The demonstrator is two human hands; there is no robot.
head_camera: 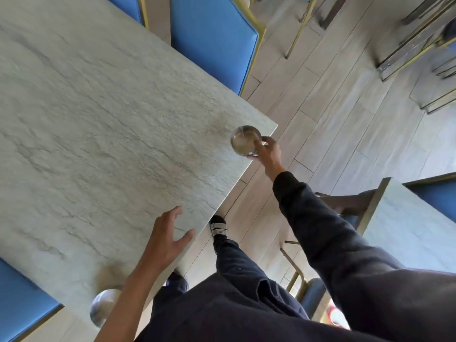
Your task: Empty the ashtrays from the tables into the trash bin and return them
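two metal ashtrays (245,139) (104,306), two marble tables (98,119) (409,233), two hands (267,150) (167,236)

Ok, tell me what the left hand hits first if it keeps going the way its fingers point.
The left hand points up across the marble table, fingers spread over bare tabletop. Nothing lies in that line as far as the picture shows; the ashtray sits off to the right of it.

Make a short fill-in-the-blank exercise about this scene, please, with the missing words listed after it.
1. The right hand grips a round metal ashtray at the ____ of the table.
2. The left hand is open and holds ____.
3. The chair seats are ____ in colour.
4. A second metal ashtray sits by the left ____.

Missing words: corner; nothing; blue; forearm
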